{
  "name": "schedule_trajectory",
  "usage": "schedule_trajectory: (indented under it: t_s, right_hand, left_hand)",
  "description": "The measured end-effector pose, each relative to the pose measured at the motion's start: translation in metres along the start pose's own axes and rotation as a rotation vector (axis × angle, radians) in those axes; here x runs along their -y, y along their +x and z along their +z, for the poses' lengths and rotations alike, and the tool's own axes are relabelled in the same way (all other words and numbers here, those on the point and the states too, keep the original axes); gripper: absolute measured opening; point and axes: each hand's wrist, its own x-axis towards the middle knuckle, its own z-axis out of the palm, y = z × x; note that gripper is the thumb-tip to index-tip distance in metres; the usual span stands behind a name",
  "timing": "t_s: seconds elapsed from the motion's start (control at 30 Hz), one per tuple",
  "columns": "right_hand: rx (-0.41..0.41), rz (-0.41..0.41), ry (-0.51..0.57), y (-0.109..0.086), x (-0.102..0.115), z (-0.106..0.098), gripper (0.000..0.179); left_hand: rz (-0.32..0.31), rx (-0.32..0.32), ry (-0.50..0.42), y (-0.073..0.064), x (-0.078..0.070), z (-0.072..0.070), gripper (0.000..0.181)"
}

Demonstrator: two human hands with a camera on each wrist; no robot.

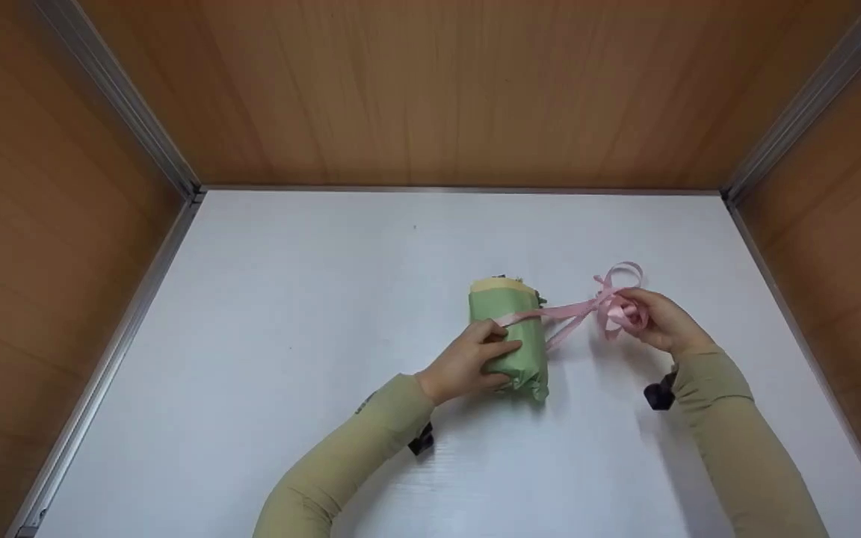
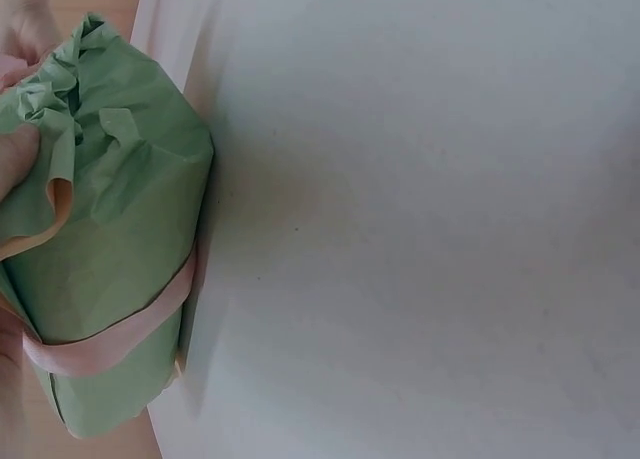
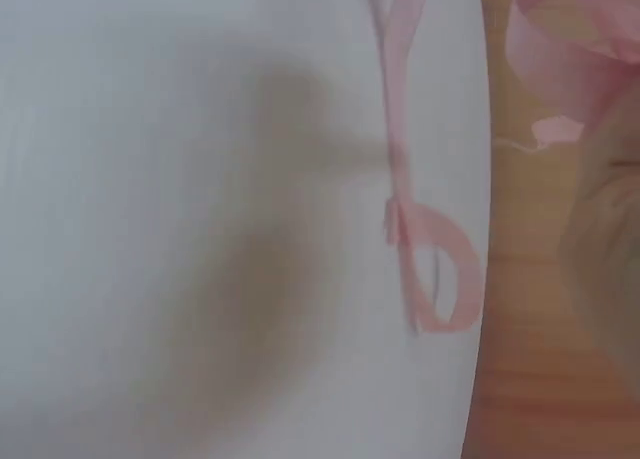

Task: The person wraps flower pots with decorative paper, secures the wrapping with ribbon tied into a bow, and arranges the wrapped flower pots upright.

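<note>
A green paper-wrapped bundle (image 1: 528, 355) with a yellowish inner layer at its far end is near the middle of the white table. My left hand (image 1: 460, 366) holds it from the left side, fingers spread over the paper. In the left wrist view the green wrapping (image 2: 130, 219) is crumpled at one end, and a pink ribbon (image 2: 115, 344) goes round it. To the right, my right hand (image 1: 670, 323) pinches the gathered pink ribbon bow (image 1: 616, 312). Two ribbon strands stretch from the bundle to that bow. A ribbon loop (image 3: 460, 279) hangs in the right wrist view.
The white tabletop (image 1: 288, 299) is bounded by wood-grain panels at the back (image 1: 460, 97), left and right, with metal edging along the seams. Small dark devices (image 1: 658, 394) show under both wrists.
</note>
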Motion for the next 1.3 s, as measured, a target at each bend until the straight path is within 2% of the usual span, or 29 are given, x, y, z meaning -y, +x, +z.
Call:
schedule_trajectory:
  t_s: [0.17, 0.23, 0.3, 0.37, 0.43, 0.53, 0.6, 0.67, 0.7, 0.8, 0.87, 0.93, 1.1, 1.3]
  right_hand:
    - [-0.133, -0.021, 0.129, 0.017, 0.013, 0.041, 0.032]
    - [-0.154, -0.037, 0.157, 0.025, 0.016, 0.061, 0.027]
    - [-0.138, -0.064, 0.116, 0.035, 0.017, 0.084, 0.026]
    - [-0.055, -0.112, -0.012, 0.047, 0.013, 0.108, 0.028]
    - [0.033, -0.127, -0.204, 0.059, 0.006, 0.135, 0.027]
    - [0.153, -0.088, -0.616, 0.068, -0.005, 0.172, 0.036]
    - [0.183, -0.025, -0.902, 0.067, -0.009, 0.192, 0.051]
    - [0.188, -0.041, -1.162, 0.064, -0.011, 0.204, 0.058]
    - [0.17, -0.068, -1.235, 0.062, -0.011, 0.208, 0.058]
    - [0.099, -0.222, -1.265, 0.057, -0.007, 0.206, 0.048]
    - [0.069, -0.316, -1.203, 0.054, -0.004, 0.195, 0.04]
    - [0.049, -0.372, -1.135, 0.05, -0.001, 0.18, 0.036]
    - [0.0, -0.378, -1.101, 0.042, -0.005, 0.138, 0.034]
    - [0.021, -0.35, -1.157, 0.035, -0.022, 0.097, 0.029]
  left_hand:
    - [0.0, 0.004, -0.004, 0.002, -0.001, 0.001, 0.051]
    - [-0.002, 0.009, -0.009, 0.002, 0.0, 0.001, 0.051]
    - [-0.001, 0.013, -0.01, 0.001, 0.0, 0.0, 0.051]
    - [0.003, 0.006, -0.006, 0.0, 0.002, 0.0, 0.05]
    - [0.003, 0.005, -0.001, -0.001, 0.003, 0.0, 0.05]
    - [0.023, -0.019, 0.01, -0.001, 0.004, 0.002, 0.047]
    - [0.038, -0.035, 0.021, -0.001, 0.003, 0.004, 0.045]
    - [0.061, -0.057, 0.029, -0.001, 0.003, 0.005, 0.042]
    - [0.067, -0.064, 0.029, -0.001, 0.003, 0.005, 0.042]
    - [0.075, -0.067, 0.033, -0.001, 0.001, 0.004, 0.043]
    - [0.066, -0.056, 0.021, -0.001, 0.001, 0.002, 0.045]
    - [0.049, -0.037, 0.011, -0.001, 0.0, 0.001, 0.047]
    - [0.019, -0.009, -0.004, -0.003, -0.002, -0.002, 0.048]
    - [0.019, -0.014, 0.006, -0.002, -0.001, -0.002, 0.048]
